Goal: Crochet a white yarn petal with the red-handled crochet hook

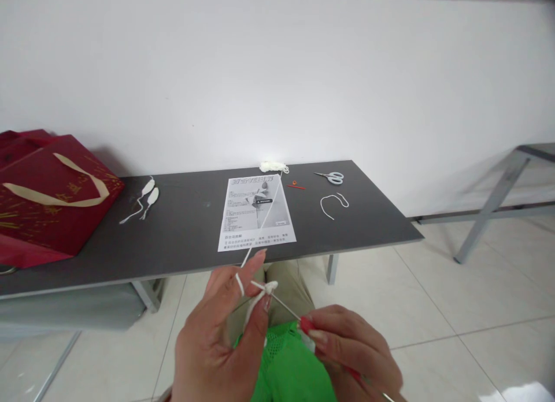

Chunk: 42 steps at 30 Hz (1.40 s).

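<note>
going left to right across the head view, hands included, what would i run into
Red gift bag → two white leaf-shaped pieces → left hand → small white piece of yarn work → right hand → grey metal leg.

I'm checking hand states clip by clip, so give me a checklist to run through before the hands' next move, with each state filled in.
1. Right hand gripping the hook by its red handle: ok.
2. Left hand pinching the small white piece: ok, between thumb and finger.
3. White yarn looped on a left finger: ok, and it runs up over the printed sheet.
4. Hook tip caught in a loop: cannot tell, too small to make out.
5. Scissors apart from both hands: ok, lying toward the far side of the table.
</note>
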### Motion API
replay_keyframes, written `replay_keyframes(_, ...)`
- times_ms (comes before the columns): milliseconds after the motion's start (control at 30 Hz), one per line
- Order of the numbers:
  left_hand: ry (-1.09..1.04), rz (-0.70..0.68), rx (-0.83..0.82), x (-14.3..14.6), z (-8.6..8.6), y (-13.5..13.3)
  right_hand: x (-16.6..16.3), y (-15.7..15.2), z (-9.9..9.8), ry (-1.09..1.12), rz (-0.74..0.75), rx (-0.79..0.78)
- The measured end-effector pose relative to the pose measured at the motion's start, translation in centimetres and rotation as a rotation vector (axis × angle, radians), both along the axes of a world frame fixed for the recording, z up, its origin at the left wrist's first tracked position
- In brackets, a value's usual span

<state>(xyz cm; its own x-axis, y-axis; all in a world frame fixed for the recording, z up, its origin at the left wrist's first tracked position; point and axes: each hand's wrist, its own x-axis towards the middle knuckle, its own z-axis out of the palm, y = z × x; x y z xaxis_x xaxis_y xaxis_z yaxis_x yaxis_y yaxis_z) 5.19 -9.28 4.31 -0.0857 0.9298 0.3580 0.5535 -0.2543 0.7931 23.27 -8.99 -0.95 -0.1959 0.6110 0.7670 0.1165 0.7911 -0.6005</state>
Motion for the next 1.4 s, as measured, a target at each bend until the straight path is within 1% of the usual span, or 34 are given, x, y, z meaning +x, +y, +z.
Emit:
replay_keyframes(67, -0.024, -0.013, 0.042, 0.3, 0.0, -0.1, -0.4, 0.2, 0.0, 0.102, 0.030, -0.045)
replay_keyframes(133, -0.051, -0.036, 0.079, 0.6, -0.2, 0.0, -0.5, 0.3, -0.3, 0.154, 0.041, -0.087)
replay_keyframes(233, -0.106, -0.049, 0.090, 0.9, -0.7, 0.1, -0.4, 0.3, -0.7, 0.163, 0.050, -0.107)
replay_keyframes(300, -0.147, -0.053, 0.060, 0.9, -1.0, 0.2, -0.3, 0.6, -0.8, 0.167, 0.071, -0.098)
replay_keyframes(400, -0.265, -0.077, -0.044, 0.8, -1.4, 0.5, -0.1, 1.3, -0.6, 0.150, 0.103, -0.080)
replay_keyframes(467, -0.420, -0.106, -0.154, 0.8, -1.6, 0.9, 0.0, 1.9, -0.4, 0.122, 0.111, -0.036)
replay_keyframes(600, -0.772, -0.159, -0.426, 0.9, -1.8, 1.4, 0.0, 2.5, -0.2, 0.080, 0.104, 0.088)
replay_keyframes(633, -0.817, -0.169, -0.456, 1.0, -1.8, 1.4, 0.0, 2.4, -0.2, 0.070, 0.100, 0.104)
replay_keyframes(667, -0.831, -0.166, -0.451, 1.0, -1.7, 1.3, 0.0, 2.4, -0.2, 0.062, 0.097, 0.112)
replay_keyframes(767, -0.726, -0.138, -0.322, 0.9, -1.2, 0.9, -0.2, 2.1, -0.1, 0.064, 0.095, 0.096)
replay_keyframes(833, -0.653, -0.154, -0.276, 0.9, -0.9, 0.7, -0.4, 1.9, -0.1, 0.093, 0.095, 0.073)
replay_keyframes(900, -0.681, -0.180, -0.305, 1.0, -0.5, 0.8, -0.6, 1.8, -0.2, 0.120, 0.076, 0.047)
replay_keyframes(1000, -0.833, -0.164, -0.410, 1.1, -0.3, 0.9, -0.6, 1.5, -0.5, 0.109, 0.025, 0.090)
replay_keyframes(1100, -0.910, -0.131, -0.447, 1.1, -0.2, 0.9, -0.2, 0.8, -0.7, -0.074, -0.071, 0.150)
replay_keyframes(1167, -0.897, -0.128, -0.440, 1.0, -0.3, 0.8, -0.1, 0.2, -0.8, -0.203, -0.158, 0.194)
replay_keyframes(1233, -0.861, -0.120, -0.417, 0.8, -0.4, 0.7, -0.3, -0.3, -0.7, -0.269, -0.227, 0.259)
replay_keyframes(1300, -0.788, -0.087, -0.345, 0.7, -0.6, 0.6, -0.6, -0.6, -0.5, -0.326, -0.275, 0.299)
replay_keyframes(1400, -0.584, -0.065, -0.175, 0.6, -0.9, 0.5, -1.0, -0.8, 0.4, -0.401, -0.311, 0.336)
